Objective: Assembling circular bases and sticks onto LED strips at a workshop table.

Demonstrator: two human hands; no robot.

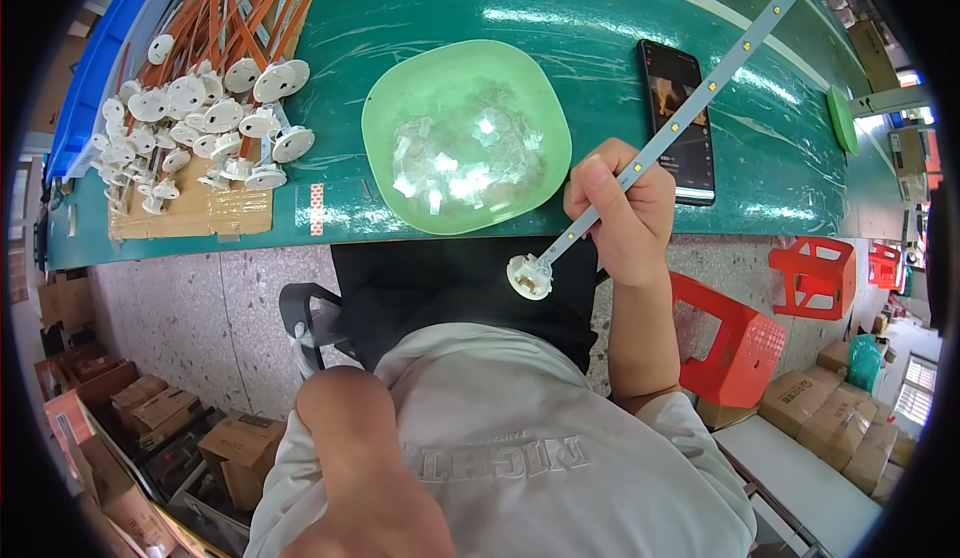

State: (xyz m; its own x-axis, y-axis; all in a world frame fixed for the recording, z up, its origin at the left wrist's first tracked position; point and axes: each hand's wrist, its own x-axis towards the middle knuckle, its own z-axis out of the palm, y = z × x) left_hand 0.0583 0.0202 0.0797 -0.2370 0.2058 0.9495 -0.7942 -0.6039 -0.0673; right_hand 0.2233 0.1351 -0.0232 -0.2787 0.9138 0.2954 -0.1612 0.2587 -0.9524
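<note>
My right hand (627, 206) is closed around a thin LED light strip (676, 127), near its lower end. Small yellow LEDs run along the strip, which slants up to the far right. At its near end is a round white plastic cap (529, 277), held over my lap. My left arm (365, 458) is bent back against my body; the fingers of my left hand are hidden at the lower edge. In front of me a light green bowl (378, 148) contains many small clear plastic pieces (470, 153).
At the left, several strips with round white ends (222, 115) lie on cardboard (190, 220) beside a blue bin (105, 53). A phone (690, 173) lies on the green table (600, 48), right of the bowl. Red stools (735, 343) and cardboard boxes (800, 403) stand at the right.
</note>
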